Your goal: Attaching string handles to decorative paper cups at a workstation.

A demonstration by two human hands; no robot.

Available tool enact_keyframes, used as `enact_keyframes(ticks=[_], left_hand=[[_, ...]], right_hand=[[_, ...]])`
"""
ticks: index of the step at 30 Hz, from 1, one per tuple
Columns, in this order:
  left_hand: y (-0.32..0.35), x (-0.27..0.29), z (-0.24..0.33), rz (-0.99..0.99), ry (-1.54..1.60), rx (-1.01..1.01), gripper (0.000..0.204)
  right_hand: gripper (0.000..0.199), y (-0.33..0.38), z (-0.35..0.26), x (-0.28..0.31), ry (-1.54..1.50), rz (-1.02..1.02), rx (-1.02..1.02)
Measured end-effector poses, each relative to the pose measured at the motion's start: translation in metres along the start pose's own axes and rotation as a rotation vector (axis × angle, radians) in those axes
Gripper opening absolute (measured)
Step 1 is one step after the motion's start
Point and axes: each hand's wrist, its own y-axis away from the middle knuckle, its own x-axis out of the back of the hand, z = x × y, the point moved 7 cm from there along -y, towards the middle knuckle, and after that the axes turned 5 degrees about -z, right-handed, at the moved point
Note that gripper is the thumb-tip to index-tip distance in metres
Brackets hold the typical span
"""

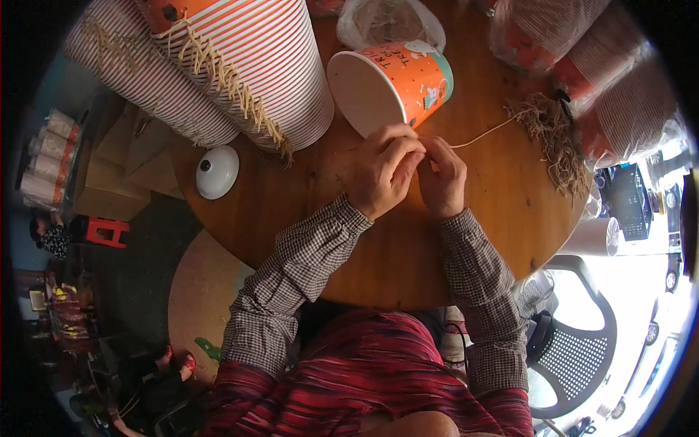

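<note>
An orange paper bucket (429,80) with printed pictures lies on its side on the round wooden table (349,269), its white open mouth turned left and toward me. Just below its rim, my left hand (386,171) is closed, its fingertips curled together and meeting the right hand; what they pinch is hidden. My right hand (443,178) is closed too, pinching a thin twine (484,135) between thumb and fingers. That twine runs up and right to a tangled bundle of brown strings (553,138).
Tall stacks of nested paper buckets (269,58), with tied strings along their sides, stand at the far left. A white lid (217,172) with a dark knob lies near them. Plastic-wrapped bucket stacks (619,102) are at the far right; a mesh-backed chair (575,357) stands beside the table.
</note>
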Motion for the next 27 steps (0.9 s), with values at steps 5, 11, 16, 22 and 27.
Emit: enact_keyframes(ticks=[5,11,16,22,27], left_hand=[[-0.003,-0.003,-0.003,-0.105,-0.131,-0.035,0.033],[0.000,-0.009,-0.007,-0.079,-0.234,-0.100,0.037],[0.002,-0.007,-0.012,-0.042,-0.207,-0.076,0.027],[0.001,0.000,-0.019,-0.007,-0.211,-0.059,0.024],[-0.002,0.002,-0.006,-0.024,-0.261,-0.115,0.023]], right_hand=[[0.011,0.002,0.008,-0.003,-0.139,0.023,-0.104],[0.007,0.005,0.012,0.000,-0.167,0.073,-0.189],[0.006,0.002,0.006,0.005,-0.141,0.094,-0.174],[0.008,0.004,0.008,0.004,-0.163,0.067,-0.209],[0.011,0.003,0.020,0.004,-0.361,0.089,-0.311]])
